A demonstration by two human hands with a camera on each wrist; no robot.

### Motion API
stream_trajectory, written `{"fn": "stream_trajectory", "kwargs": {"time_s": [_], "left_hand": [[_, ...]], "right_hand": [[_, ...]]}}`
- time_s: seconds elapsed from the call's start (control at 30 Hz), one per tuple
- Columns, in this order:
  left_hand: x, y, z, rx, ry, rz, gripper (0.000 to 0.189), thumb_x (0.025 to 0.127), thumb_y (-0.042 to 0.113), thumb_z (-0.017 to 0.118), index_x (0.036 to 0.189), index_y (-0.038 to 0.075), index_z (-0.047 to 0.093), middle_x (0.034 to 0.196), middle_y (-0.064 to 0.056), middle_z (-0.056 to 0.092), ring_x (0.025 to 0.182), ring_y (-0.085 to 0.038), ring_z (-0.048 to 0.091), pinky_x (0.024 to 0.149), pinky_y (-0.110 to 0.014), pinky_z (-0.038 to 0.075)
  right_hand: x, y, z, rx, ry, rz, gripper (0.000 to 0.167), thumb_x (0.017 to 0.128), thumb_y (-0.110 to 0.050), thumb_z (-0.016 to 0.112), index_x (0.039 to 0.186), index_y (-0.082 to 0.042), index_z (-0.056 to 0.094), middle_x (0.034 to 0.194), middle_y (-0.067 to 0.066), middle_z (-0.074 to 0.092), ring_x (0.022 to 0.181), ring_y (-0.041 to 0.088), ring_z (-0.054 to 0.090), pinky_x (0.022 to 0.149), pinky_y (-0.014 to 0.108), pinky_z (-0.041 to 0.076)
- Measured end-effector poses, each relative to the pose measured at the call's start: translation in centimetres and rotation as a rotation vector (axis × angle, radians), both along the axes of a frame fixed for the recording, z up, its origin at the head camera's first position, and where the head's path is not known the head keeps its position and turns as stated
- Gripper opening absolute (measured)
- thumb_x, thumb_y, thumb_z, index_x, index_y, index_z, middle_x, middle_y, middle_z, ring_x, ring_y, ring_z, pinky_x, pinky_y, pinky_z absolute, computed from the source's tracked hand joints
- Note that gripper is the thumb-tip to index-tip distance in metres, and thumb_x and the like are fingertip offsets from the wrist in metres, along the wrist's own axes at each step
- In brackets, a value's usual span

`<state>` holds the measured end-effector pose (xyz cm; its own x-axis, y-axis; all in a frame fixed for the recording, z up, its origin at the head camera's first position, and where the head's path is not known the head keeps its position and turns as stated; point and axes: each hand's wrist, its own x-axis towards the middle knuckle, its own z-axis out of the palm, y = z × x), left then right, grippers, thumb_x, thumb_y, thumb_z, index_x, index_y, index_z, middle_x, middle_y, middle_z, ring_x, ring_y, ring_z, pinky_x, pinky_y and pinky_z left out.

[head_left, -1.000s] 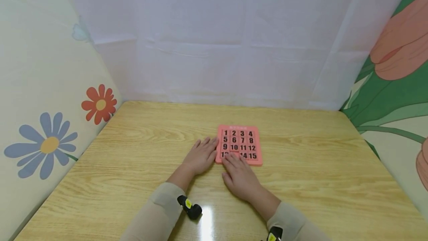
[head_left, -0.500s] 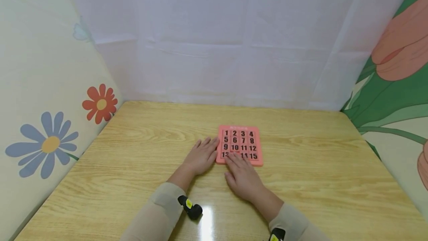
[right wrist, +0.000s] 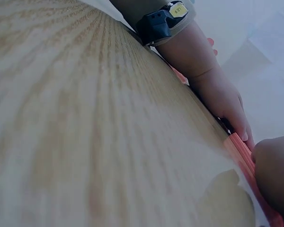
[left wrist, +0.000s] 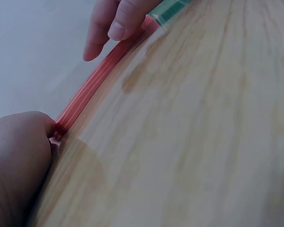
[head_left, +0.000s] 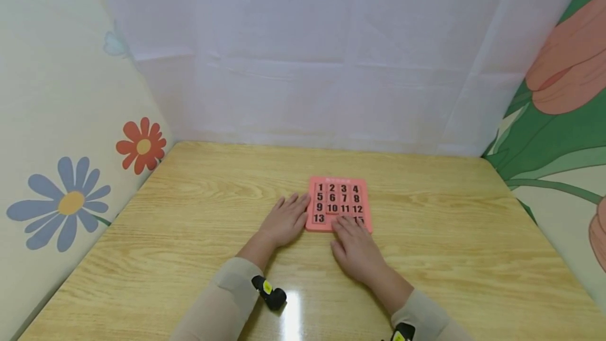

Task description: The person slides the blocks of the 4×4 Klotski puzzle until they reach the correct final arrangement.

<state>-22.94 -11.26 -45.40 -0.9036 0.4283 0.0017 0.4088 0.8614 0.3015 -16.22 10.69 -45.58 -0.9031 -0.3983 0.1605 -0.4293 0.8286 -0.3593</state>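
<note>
A pink number slide puzzle (head_left: 338, 198) lies flat on the table, its tiles reading 1 to 12 in rows, with 13 at bottom left. My left hand (head_left: 283, 223) rests at the puzzle's left edge, fingers stretched out. The fingers of my right hand (head_left: 357, 249) reach over the bottom row, fingertips on the tiles there; they hide the 14 and part of the 15. From the left wrist, the puzzle's side (left wrist: 92, 85) shows with the right fingertips above it. In the right wrist view my left hand (right wrist: 222, 97) touches the puzzle's far end.
The wooden table (head_left: 213, 183) extends around the puzzle on all sides. A white cloth (head_left: 284, 99) hangs behind it, and flower-printed panels (head_left: 57, 93) stand at both sides. Each sleeve carries a black strap-on camera (head_left: 272, 294).
My right hand has slid rightward along the bottom row, uncovering the 13 and covering the 14 and part of the 15. The left hand stays where it was.
</note>
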Motion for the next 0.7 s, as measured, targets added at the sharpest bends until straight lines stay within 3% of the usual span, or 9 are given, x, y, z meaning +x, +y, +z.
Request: {"fn": "stream_trajectory", "kwargs": {"time_s": [0.7], "left_hand": [[0.0,0.0,0.1,-0.001,-0.017,-0.004,0.054,0.106,0.033,0.030,0.156,0.012,0.026,0.163,-0.004,0.025,0.152,-0.028,0.018,0.126,-0.049,0.010]], "right_hand": [[0.1,2.2,-0.5,-0.009,0.032,-0.048,0.048,0.099,-0.028,0.052,0.140,-0.003,0.052,0.151,0.015,0.046,0.144,0.033,0.037,0.121,0.054,0.023]]}}
